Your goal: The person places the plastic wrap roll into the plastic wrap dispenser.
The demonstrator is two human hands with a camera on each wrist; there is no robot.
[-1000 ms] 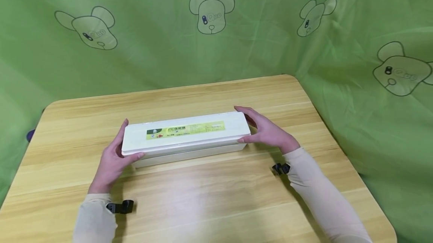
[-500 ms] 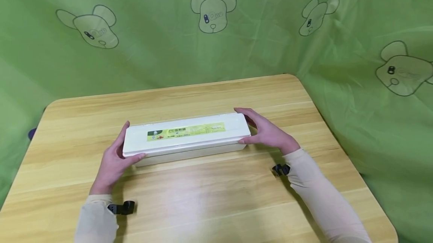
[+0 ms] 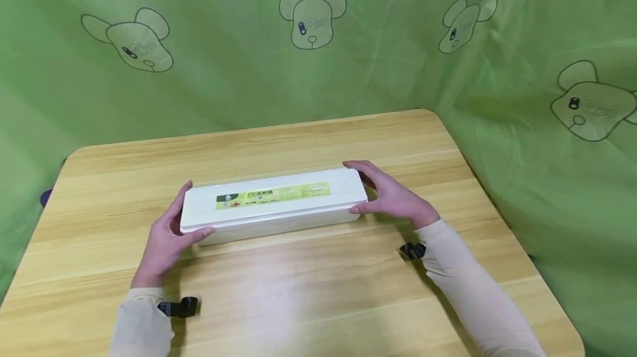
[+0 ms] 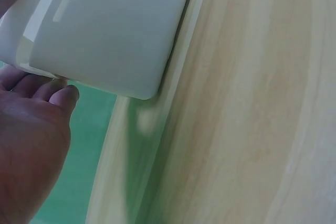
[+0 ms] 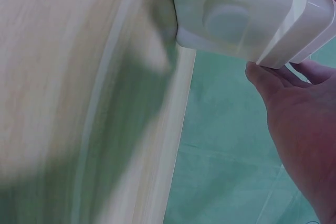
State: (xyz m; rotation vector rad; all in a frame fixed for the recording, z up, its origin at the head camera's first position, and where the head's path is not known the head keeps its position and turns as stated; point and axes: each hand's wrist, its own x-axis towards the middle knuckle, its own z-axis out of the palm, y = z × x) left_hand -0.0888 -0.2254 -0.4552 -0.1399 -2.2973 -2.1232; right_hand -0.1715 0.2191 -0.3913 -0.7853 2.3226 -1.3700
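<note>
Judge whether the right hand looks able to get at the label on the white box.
Likely yes: the label faces up on the white box with nothing over it. The right hand holds the box's right end, so it may need to loosen its grip first.

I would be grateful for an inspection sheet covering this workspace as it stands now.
Surface: wood-patterned table with rounded far corners; glare near its middle.
Job's things: long white box, its lid on, bearing a yellow-green label.
Clutter: purple thing past the table's left edge, mostly hidden, unidentifiable.
Left hand: grips the box's left end.
Right hand: grips its right end.
Cables: nothing seen.
Surroundings: green fabric behind and to the right, printed with animal-head outlines.
</note>
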